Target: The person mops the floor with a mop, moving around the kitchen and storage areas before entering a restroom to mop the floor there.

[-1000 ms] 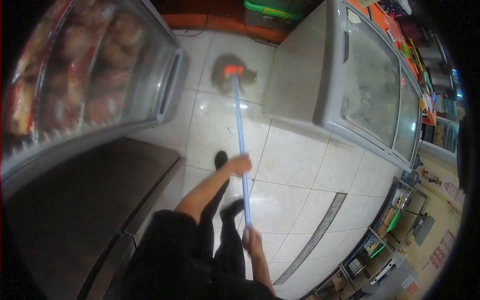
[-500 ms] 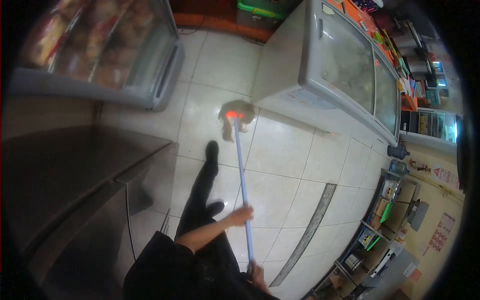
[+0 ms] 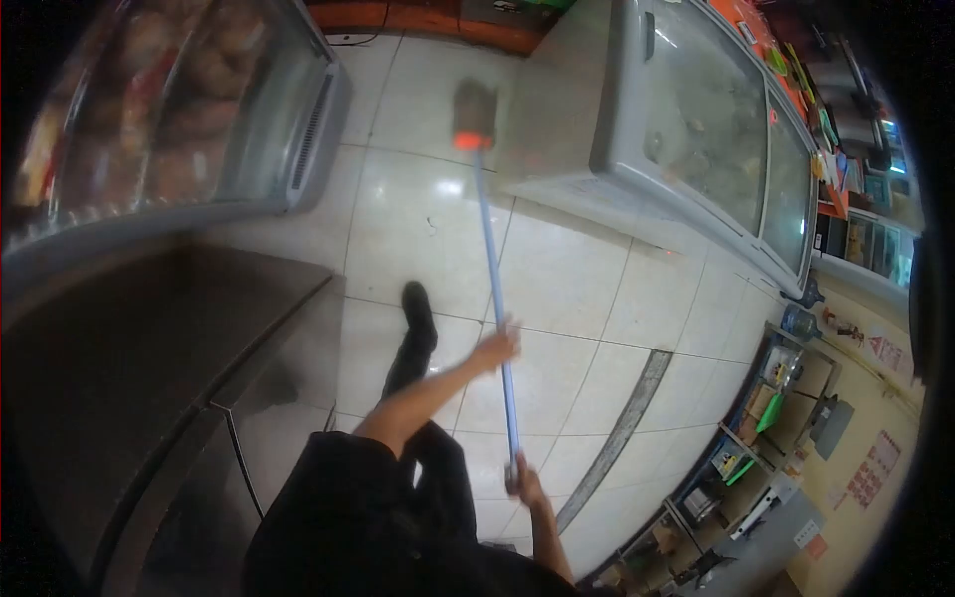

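A mop's long pale blue handle point(image 3: 487, 239) runs up the view from my hands to an orange-red joint and a blurred grey-brown mop head point(image 3: 476, 104) on the tiled floor. My left hand point(image 3: 500, 345) is closed round the middle of the handle. Lower down, my right hand point(image 3: 526, 482) grips the handle near its end, beside a small dark part. A thin dark strand point(image 3: 431, 227) lies on the tiles. One black shoe point(image 3: 419, 309) points forward, left of the handle.
A glass-topped chest freezer point(image 3: 607, 149) stands to the right of the mop head. At left are a display case point(image 3: 316, 129) and a dark metal counter point(image 3: 149, 328). A grey floor strip point(image 3: 622, 428) and loaded shelves point(image 3: 746, 438) lie at right.
The mop head has moved forward, away from me, up beside the freezer. Both hands have moved forward with the handle, and the view has shifted slightly.
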Demonstrator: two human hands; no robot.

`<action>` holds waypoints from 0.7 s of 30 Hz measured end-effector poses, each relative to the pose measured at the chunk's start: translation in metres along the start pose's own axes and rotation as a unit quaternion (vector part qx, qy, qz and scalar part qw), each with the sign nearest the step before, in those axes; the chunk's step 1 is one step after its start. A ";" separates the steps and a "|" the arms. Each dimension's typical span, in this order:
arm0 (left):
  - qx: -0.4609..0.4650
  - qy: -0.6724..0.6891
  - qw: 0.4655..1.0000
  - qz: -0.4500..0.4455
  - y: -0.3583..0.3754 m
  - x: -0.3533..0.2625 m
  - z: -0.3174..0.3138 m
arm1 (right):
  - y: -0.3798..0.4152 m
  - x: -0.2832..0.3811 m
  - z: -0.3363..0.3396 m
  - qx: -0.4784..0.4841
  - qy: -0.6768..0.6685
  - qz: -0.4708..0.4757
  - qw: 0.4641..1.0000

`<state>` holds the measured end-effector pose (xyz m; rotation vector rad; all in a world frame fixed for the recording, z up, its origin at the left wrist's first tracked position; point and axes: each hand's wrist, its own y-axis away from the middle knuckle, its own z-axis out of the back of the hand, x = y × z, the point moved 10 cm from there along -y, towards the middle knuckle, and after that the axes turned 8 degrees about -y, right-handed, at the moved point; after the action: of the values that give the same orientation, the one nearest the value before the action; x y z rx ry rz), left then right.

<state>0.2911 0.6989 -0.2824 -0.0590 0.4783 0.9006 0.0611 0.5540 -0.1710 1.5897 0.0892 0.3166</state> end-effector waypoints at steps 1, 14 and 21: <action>-0.006 0.045 0.999 -0.027 0.009 -0.052 -0.033 | 0.062 -0.013 0.015 -0.049 0.060 -0.046 0.996; 0.041 0.239 0.966 0.091 0.028 -0.003 -0.049 | 0.074 0.126 0.047 -0.115 0.347 0.143 0.920; -0.127 0.075 0.974 0.174 0.046 0.115 -0.053 | -0.020 0.163 0.009 -0.016 0.366 0.142 0.920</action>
<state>0.2965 0.7997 -0.3713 -0.2855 0.5214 1.3052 0.2216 0.5873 -0.1667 1.3754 0.4288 1.1275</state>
